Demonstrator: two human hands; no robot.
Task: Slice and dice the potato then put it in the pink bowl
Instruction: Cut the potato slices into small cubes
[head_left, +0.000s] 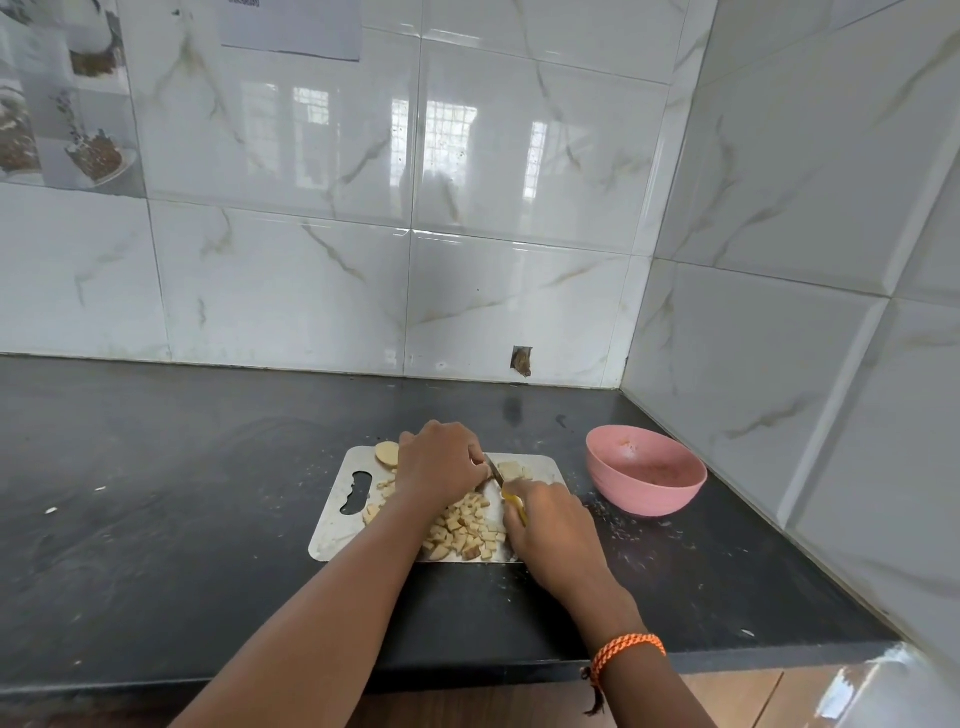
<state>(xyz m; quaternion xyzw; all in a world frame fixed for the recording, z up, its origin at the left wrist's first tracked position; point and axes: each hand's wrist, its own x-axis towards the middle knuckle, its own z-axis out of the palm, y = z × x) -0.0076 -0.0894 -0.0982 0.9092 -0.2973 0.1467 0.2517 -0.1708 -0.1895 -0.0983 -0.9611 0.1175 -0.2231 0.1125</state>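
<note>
Many potato cubes (467, 527) btwn both hands, on board (332, 525).

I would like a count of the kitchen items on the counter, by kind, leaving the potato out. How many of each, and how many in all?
Bowl: 1
Cutting board: 1
Knife: 1
Total: 3

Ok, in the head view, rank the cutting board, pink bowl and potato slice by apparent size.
1. Cutting board, largest though partly covered by the hands.
2. Pink bowl.
3. Potato slice, smallest by far.
</note>
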